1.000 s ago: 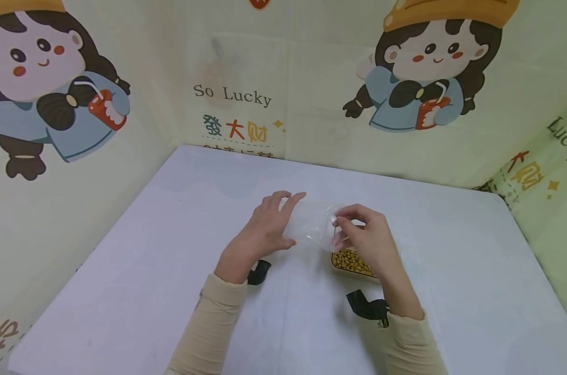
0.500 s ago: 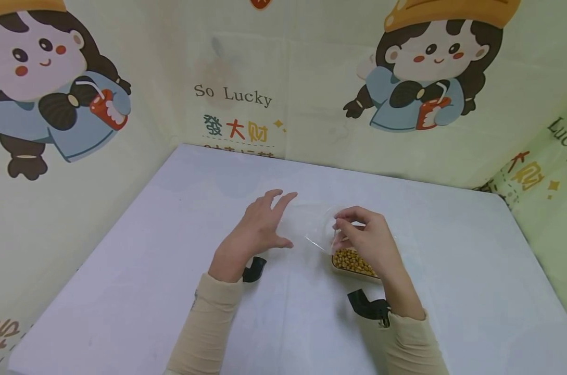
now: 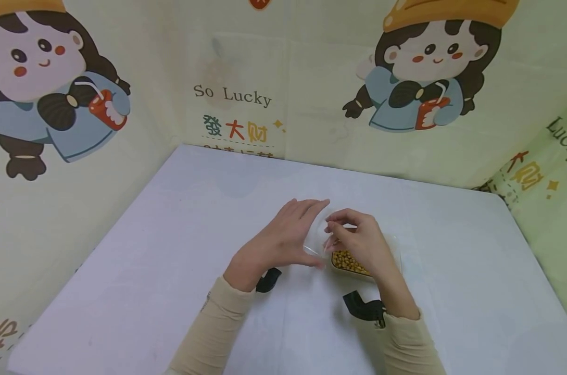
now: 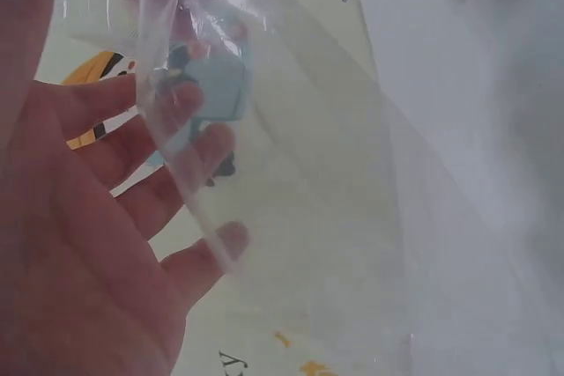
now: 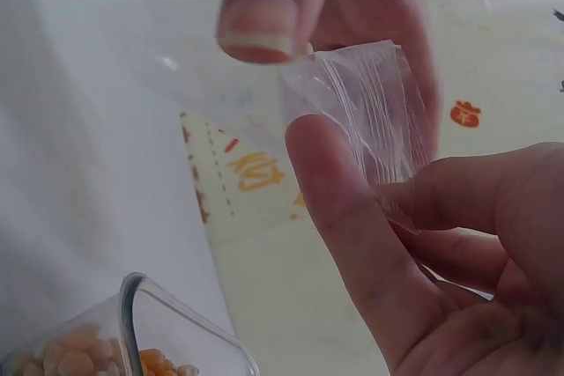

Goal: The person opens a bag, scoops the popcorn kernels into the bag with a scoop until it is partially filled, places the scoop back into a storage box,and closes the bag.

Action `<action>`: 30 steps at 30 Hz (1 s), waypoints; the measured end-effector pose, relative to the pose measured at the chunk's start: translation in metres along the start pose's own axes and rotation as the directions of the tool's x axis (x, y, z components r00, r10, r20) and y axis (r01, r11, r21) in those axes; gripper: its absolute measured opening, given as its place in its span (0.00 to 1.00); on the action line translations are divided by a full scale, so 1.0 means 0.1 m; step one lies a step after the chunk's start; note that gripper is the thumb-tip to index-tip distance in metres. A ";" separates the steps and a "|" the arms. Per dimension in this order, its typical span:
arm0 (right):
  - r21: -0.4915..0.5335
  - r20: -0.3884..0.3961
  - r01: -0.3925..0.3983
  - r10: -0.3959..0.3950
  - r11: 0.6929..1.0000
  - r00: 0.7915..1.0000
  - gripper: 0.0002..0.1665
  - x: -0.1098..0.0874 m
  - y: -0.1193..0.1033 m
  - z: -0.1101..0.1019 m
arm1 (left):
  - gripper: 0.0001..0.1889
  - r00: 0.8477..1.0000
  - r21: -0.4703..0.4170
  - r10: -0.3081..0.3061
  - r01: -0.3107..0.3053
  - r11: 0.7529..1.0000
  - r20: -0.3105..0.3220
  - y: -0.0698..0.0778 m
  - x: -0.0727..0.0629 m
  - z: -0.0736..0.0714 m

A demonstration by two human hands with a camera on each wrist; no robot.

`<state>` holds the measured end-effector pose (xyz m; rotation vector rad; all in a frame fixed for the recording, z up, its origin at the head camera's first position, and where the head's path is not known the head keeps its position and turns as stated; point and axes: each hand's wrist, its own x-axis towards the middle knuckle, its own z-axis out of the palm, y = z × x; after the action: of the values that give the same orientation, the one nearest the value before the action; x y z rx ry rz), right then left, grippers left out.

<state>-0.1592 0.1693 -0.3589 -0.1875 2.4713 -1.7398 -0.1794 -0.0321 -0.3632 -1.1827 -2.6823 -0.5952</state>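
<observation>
A clear plastic zip bag [image 3: 315, 240] is stretched between the two hands over the table. My right hand [image 3: 362, 240] pinches the bag's ribbed edge [image 5: 374, 112] between thumb and fingers, as the right wrist view shows. My left hand [image 3: 283, 237] is spread wide at the bag's other side, thumb apart from the fingers. In the left wrist view its fingertips show through the film; whether they lie inside the bag or behind it I cannot tell. Below the right hand, a small container [image 3: 353, 274] holds yellow, corn-like kernels [image 3: 350, 261], partly hidden by that hand.
A clear container wall [image 5: 181, 305] stands close below the right hand. Black camera mounts [image 3: 364, 307] hang from both wrists. A white table [image 3: 138, 260] spreads around, with a printed cloth [image 3: 311, 104] behind it.
My left hand first drew slightly left, then moved right and nearer to the right hand, covering more of the bag. The right hand shifted a little left and keeps its pinch.
</observation>
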 end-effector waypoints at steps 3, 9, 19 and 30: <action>0.014 0.017 0.003 -0.004 1.000 1.000 0.12 0.00 -0.01 0.01 | 0.54 1.000 -0.019 0.006 -0.006 1.000 -0.015 -0.01 0.00 -0.01; -0.022 0.015 -0.006 0.006 1.000 1.000 0.11 -0.01 -0.02 0.00 | 0.43 0.998 -0.100 0.027 -0.032 0.995 -0.050 -0.06 -0.02 -0.06; -0.037 0.002 -0.006 0.006 0.999 1.000 0.13 -0.03 0.00 -0.07 | 0.41 0.997 -0.171 -0.073 0.077 0.982 0.035 -0.08 -0.05 -0.10; -0.011 -0.032 -0.008 0.008 1.000 0.999 0.14 -0.08 -0.01 -0.19 | 0.43 0.982 -0.155 -0.152 0.168 0.974 0.111 -0.07 -0.06 -0.09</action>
<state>-0.1545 0.1880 -0.3516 -0.1512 2.5015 -1.7394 -0.1807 -0.0439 -0.3586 -1.0647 -2.8805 -0.8160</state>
